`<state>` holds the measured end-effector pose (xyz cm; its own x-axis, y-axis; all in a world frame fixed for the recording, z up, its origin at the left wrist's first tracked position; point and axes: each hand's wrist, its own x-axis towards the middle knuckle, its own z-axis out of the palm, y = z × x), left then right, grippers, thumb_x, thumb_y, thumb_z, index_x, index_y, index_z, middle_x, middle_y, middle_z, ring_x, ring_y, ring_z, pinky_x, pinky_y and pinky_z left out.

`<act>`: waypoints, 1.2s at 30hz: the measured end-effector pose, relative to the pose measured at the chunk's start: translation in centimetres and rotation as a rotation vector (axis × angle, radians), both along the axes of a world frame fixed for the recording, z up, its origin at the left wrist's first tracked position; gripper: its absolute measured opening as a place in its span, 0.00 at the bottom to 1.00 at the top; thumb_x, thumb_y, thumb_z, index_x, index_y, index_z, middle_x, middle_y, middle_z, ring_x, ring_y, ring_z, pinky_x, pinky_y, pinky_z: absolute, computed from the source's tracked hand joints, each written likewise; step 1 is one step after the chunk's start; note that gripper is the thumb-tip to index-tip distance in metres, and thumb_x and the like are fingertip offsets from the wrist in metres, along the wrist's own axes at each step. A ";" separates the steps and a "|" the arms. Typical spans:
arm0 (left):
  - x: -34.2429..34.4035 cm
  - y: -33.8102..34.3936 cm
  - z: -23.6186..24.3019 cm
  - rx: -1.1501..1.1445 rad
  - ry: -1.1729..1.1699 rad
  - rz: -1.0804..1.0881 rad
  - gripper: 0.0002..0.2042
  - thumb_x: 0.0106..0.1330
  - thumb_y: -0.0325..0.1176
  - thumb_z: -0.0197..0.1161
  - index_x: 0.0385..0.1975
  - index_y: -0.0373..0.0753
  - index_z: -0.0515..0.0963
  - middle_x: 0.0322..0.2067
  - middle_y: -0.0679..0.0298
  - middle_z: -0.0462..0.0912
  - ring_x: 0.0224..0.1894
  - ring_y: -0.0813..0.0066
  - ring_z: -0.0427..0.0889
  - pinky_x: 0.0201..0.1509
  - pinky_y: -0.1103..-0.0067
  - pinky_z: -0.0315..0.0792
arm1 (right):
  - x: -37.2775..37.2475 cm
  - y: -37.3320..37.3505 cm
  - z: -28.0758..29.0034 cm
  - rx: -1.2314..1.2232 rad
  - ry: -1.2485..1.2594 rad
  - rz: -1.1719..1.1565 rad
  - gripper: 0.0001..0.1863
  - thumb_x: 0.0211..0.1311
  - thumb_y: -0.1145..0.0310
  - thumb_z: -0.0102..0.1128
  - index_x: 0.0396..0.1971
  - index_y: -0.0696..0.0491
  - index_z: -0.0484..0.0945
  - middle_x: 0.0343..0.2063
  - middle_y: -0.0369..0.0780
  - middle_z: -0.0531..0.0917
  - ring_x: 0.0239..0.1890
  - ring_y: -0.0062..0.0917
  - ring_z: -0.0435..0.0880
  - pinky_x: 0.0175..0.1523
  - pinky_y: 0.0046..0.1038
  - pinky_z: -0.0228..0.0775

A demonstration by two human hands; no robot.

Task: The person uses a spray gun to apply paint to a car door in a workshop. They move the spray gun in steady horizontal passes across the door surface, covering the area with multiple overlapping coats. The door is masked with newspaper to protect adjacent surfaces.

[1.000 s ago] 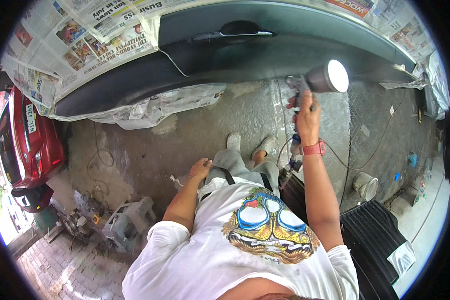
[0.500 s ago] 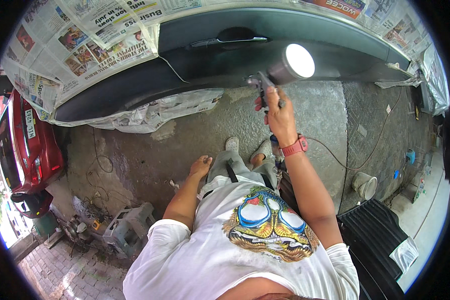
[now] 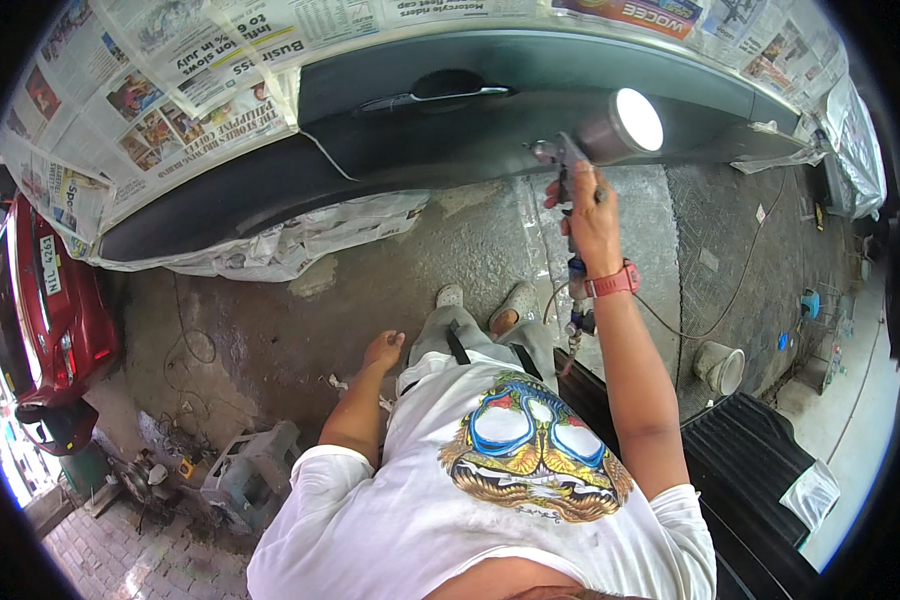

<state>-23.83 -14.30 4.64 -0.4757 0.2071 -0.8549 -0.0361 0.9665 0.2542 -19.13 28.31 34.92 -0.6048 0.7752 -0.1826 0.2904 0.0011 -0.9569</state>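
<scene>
My right hand (image 3: 595, 230) grips a spray gun (image 3: 568, 152) by its handle, fingers wrapped round it. Its dark paint cup (image 3: 600, 137), with a white round end, tilts away to the right. The gun is held close to a dark grey-green car door panel (image 3: 410, 130), its nozzle toward the door's lower part. Whether it touches cannot be told. Below the grip hang an air fitting (image 3: 576, 318) and a hose (image 3: 725, 305). My left hand (image 3: 383, 350) hangs low by my thigh, fingers loosely curled, with nothing visible in it.
Newspaper masking (image 3: 150, 100) covers the car around the door, and more paper (image 3: 310, 235) hangs beneath. A red car (image 3: 65, 320) stands at the left. A grey plastic housing (image 3: 250, 475), a pale bucket (image 3: 720, 367) and black ribbed sheeting (image 3: 745, 460) lie around me. Hose crosses the wet floor.
My right hand has carried the spray gun rightward along the door and slightly nearer to me. The view has shifted a little; my left hand still hangs low.
</scene>
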 end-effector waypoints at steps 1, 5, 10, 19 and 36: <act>0.0 -0.1 0.1 -0.004 0.000 -0.001 0.30 0.75 0.60 0.54 0.69 0.47 0.73 0.67 0.60 0.78 0.69 0.60 0.75 0.72 0.67 0.68 | 0.8 1.0 0.1 0.025 -0.011 -0.008 0.27 0.83 0.48 0.43 0.56 0.57 0.78 0.31 0.38 0.86 0.28 0.18 0.84 0.20 0.18 0.67; -0.5 0.5 -0.5 0.002 0.009 0.012 0.30 0.76 0.59 0.53 0.69 0.46 0.73 0.66 0.61 0.79 0.69 0.61 0.76 0.72 0.67 0.68 | 4.2 5.1 0.4 0.080 0.000 -0.166 0.27 0.83 0.46 0.44 0.53 0.58 0.78 0.31 0.38 0.86 0.30 0.19 0.86 0.20 0.18 0.67; 0.6 4.6 1.2 0.031 0.019 -0.021 0.30 0.76 0.59 0.52 0.69 0.46 0.73 0.66 0.61 0.79 0.69 0.61 0.76 0.72 0.67 0.68 | 6.9 6.3 2.4 0.157 0.036 -0.268 0.26 0.82 0.48 0.47 0.53 0.59 0.79 0.29 0.36 0.85 0.26 0.15 0.81 0.21 0.18 0.64; 0.3 9.5 0.5 0.155 0.055 0.018 0.30 0.76 0.59 0.52 0.69 0.45 0.72 0.66 0.59 0.78 0.70 0.59 0.75 0.72 0.65 0.67 | 2.5 1.2 3.8 0.054 0.066 -0.014 0.25 0.81 0.54 0.52 0.54 0.64 0.79 0.29 0.40 0.87 0.29 0.20 0.83 0.35 0.25 0.73; 0.5 3.1 -3.5 0.024 0.014 -0.061 0.30 0.75 0.58 0.55 0.67 0.42 0.75 0.66 0.56 0.78 0.69 0.59 0.75 0.73 0.65 0.67 | 2.8 2.7 6.6 0.151 0.050 -0.156 0.27 0.81 0.46 0.50 0.51 0.58 0.80 0.25 0.36 0.84 0.15 0.13 0.71 0.20 0.21 0.61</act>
